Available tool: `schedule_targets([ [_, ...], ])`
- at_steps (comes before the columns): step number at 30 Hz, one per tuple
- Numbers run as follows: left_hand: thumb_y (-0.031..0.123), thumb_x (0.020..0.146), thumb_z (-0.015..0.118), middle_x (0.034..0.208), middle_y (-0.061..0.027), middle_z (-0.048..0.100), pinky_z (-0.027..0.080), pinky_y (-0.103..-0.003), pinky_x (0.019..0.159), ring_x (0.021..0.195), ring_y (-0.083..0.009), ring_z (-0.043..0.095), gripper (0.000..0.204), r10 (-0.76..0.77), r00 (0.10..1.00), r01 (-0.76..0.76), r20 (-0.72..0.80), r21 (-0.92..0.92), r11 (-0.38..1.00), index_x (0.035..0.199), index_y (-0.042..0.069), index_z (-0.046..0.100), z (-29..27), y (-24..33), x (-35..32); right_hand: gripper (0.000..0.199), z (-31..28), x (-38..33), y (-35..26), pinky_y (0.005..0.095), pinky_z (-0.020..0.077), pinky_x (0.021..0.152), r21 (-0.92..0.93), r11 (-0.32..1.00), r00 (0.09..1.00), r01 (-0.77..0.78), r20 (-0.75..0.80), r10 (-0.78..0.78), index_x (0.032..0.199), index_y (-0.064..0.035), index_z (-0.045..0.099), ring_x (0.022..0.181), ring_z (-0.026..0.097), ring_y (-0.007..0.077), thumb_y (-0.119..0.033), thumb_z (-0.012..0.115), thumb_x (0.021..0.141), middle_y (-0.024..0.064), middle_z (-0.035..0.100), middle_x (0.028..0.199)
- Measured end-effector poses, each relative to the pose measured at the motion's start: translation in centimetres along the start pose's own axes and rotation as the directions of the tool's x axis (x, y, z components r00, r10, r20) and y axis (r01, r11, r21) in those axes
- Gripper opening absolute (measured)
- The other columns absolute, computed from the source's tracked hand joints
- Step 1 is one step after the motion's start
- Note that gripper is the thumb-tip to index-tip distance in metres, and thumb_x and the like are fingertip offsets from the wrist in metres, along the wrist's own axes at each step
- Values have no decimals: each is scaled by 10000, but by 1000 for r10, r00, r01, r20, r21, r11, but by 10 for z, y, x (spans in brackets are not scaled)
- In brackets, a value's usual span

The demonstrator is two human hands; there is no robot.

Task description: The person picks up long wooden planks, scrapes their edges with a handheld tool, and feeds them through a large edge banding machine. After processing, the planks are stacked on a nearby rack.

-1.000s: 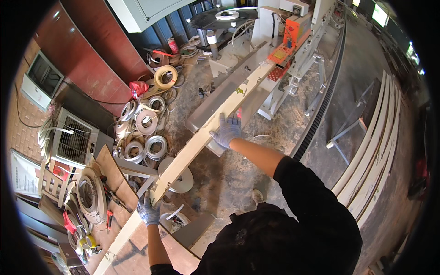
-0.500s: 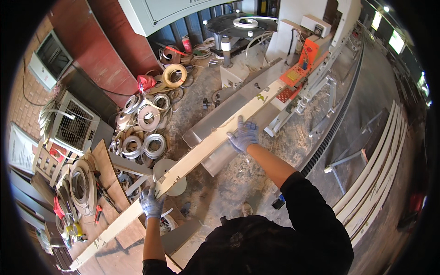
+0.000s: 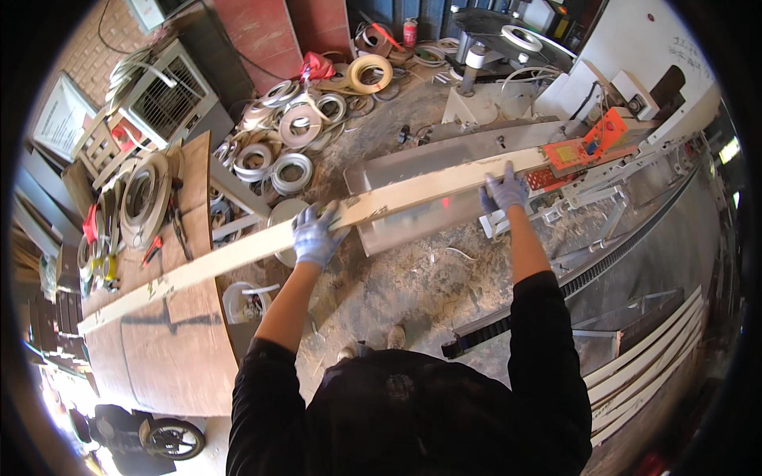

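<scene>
Fingers of left hand (image 3: pixel 316 235) curled over long pale board (image 3: pixel 238 254), near its middle; fingers of right hand (image 3: pixel 503 193) spread flat on same board further along, at front edge of grey machine bed (image 3: pixel 444 147). Board's far end resting across brown bench (image 3: pixel 171 333) corner, beside edge-banding coils (image 3: pixel 290 143)

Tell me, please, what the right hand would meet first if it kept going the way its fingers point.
The right hand lies on the long pale board, fingers pointing away from the person. Straight on, it would probably first meet the grey machine bed behind the board, though depth is unclear.
</scene>
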State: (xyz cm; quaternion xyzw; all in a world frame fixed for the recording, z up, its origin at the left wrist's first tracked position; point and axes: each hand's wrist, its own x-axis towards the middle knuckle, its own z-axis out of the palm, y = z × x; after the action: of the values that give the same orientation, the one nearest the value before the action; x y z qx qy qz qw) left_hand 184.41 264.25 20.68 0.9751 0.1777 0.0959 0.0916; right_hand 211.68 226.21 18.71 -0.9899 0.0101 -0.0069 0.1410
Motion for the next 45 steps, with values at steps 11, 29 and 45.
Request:
schedule_targets([
  [11,515,916,569,1571,-195,289,200,-488,1190,1450,-392,264,648,237,969,-240,66,40,970,1483,243,411,15,45,1,913,67,-224,-153,546,133,1173,184,785,797,592,11,-604,1510,-49,270,1426,283,382,-645,516,863,261,331,1506],
  [29,547,891,589,1563,-175,328,244,-493,1174,1429,-381,323,652,254,965,-258,57,89,962,1477,313,425,5,-29,9,922,33,-130,-77,496,137,1199,146,868,876,474,22,-482,1519,-42,282,1450,284,363,-572,634,852,270,363,1506],
  [45,593,901,542,1599,-167,263,140,-530,1198,1473,-400,216,671,326,939,-328,114,-1,945,1490,297,412,32,110,62,473,-2,-326,69,508,313,1107,61,952,937,301,-203,-283,1200,-126,647,1229,515,335,-351,729,793,111,627,1256],
])
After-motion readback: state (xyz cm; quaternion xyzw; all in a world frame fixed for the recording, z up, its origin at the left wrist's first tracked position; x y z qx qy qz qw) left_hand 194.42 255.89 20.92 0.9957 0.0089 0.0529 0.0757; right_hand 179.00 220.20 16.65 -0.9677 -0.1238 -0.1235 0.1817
